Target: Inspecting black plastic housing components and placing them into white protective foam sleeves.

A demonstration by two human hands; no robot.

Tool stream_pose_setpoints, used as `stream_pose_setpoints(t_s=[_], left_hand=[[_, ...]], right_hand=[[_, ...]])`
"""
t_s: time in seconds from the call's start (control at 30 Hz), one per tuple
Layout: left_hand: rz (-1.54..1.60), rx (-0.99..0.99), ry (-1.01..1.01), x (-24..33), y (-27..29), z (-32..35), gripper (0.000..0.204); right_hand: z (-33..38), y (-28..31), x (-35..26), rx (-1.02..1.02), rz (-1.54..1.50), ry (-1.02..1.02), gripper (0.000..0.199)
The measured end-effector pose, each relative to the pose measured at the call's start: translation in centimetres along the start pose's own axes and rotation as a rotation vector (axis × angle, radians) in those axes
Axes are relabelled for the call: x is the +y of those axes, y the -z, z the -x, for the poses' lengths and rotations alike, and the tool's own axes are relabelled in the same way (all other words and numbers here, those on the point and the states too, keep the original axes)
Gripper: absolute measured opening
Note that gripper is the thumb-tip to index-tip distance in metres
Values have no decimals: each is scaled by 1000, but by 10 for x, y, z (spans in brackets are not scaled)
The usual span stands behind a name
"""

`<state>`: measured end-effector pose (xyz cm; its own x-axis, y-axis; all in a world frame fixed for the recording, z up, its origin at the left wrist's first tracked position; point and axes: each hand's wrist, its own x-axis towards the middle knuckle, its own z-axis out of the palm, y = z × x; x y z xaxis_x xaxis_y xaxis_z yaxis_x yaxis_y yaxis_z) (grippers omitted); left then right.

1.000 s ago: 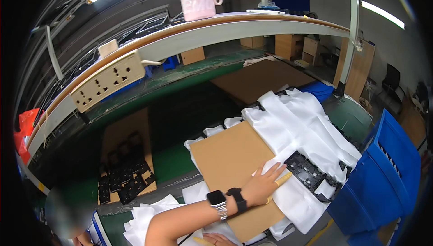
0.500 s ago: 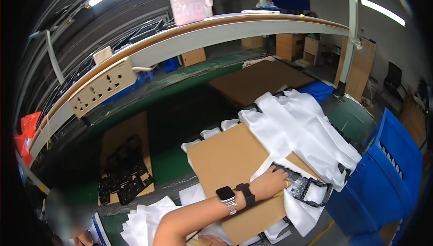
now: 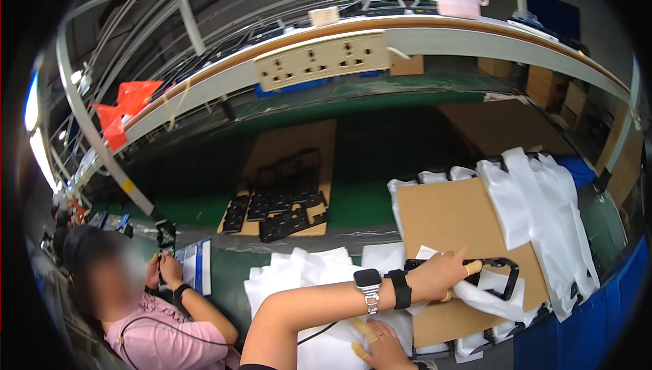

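Note:
My left hand [image 3: 445,276], with a watch and a black band on its wrist and yellow cots on the fingers, grips a black rectangular plastic frame [image 3: 514,276]. The frame lies over a brown cardboard sheet [image 3: 448,214], partly in a white bag [image 3: 489,300]. At the lower edge, my right hand [image 3: 372,346], also wearing yellow cots, rests on a heap of white bags [image 3: 305,275]; its grip is cut off from view.
More white bags [image 3: 543,214] drape over the cardboard's right side. Several black frames [image 3: 285,207] lie on another cardboard on the green bench. A power strip [image 3: 322,61] hangs on the shelf rail. A co-worker in pink [image 3: 156,322] sits at lower left. A blue bin [image 3: 611,302] stands right.
My view has swung to the left. My left hand has drawn the black frame from under the white bags toward me, across the cardboard.

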<state>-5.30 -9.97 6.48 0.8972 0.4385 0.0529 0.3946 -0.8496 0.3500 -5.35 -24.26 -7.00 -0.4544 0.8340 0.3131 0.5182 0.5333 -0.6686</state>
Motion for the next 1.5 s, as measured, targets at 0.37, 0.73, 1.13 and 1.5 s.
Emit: stream_pose_setpoints(t_s=[0.37,0.73,1.13,1.5], left_hand=[[770,974,457,24,126,175,41],[2112,1158,-83,29,-89,353,36],[2160,1463,14,9,-147,321,14],[1854,1415,399,28,-131,299,15]], right_hand=[[-1,9,-17,16,-67,-45,52],[-10,15,-27,37,-93,-64,49],[-12,2,-33,278,41,57,30],[-28,9,-44,-43,69,279,34]])
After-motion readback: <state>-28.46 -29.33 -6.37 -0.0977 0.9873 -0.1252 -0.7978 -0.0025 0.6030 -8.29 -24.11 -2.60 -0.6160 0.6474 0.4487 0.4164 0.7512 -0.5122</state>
